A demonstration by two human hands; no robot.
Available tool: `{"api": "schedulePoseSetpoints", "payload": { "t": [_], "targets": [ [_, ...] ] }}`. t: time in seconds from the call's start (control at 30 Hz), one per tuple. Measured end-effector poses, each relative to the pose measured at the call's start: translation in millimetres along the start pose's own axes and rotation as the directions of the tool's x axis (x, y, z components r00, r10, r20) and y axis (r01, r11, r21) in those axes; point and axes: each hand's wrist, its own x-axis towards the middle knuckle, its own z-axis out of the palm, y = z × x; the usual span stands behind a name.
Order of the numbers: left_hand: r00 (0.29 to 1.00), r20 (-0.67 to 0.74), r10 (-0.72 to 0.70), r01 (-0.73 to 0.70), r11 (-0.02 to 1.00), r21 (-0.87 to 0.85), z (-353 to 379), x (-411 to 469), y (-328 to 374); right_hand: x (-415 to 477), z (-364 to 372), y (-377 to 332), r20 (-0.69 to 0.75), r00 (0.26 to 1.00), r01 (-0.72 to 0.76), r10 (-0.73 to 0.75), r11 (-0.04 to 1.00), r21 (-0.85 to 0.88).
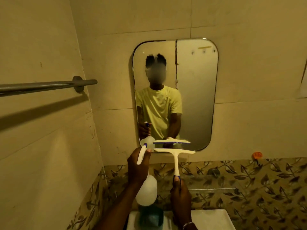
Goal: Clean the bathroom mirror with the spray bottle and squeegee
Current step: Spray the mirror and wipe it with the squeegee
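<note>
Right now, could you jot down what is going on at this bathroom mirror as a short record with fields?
place: tiled bathroom wall with a rounded rectangular mirror
left hand: holds a translucent white spray bottle with blue liquid, nozzle toward the mirror
right hand: grips the blue-tipped handle of a white squeegee
squeegee blade: level, at the mirror's bottom edge
beside: grey metal towel bar on the left wall; orange hook to the right
below: white basin edge

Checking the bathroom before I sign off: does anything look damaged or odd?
Nothing looks spilled or broken. Only the mirror stands out: its outline looks tilted and tapers downward, though the wide-angle lens may cause that.
</note>
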Motion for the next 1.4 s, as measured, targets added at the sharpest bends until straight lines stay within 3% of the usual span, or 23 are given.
{"api": "schedulePoseSetpoints", "payload": {
  "t": [0.2,0.4,0.57,0.87,1.2,1.4],
  "targets": [
    [0.986,-0.051,0.162,-0.165,0.983,-0.075,20.2,68.2,76.0,6.7,-29.3,-30.9,-0.064,0.992,0.111,-0.107,0.993,0.048],
    [0.976,-0.143,0.166,-0.179,0.980,-0.086,49.2,87.5,114.5,19.3,-56.2,-50.8,-0.111,0.983,0.155,-0.145,0.984,0.087],
    [0.981,-0.013,0.192,-0.191,0.966,-0.176,65.2,73.7,110.2,25.5,-66.6,-62.1,-0.143,0.978,0.171,-0.152,0.977,0.126],
    [0.982,0.045,0.183,-0.167,0.956,-0.242,110.6,68.3,131.3,31.9,-87.9,-68.3,-0.160,0.979,0.157,-0.126,0.968,0.195],
    [0.978,0.152,0.145,-0.102,0.960,-0.259,140.0,53.3,127.4,42.3,-107.7,-58.7,-0.216,0.971,0.140,-0.098,0.972,0.187],
    [0.984,0.120,0.133,-0.111,0.979,-0.172,141.5,17.6,103.5,39.2,-117.7,-51.0,-0.299,0.951,0.134,-0.080,0.977,0.164]
  ]
}}
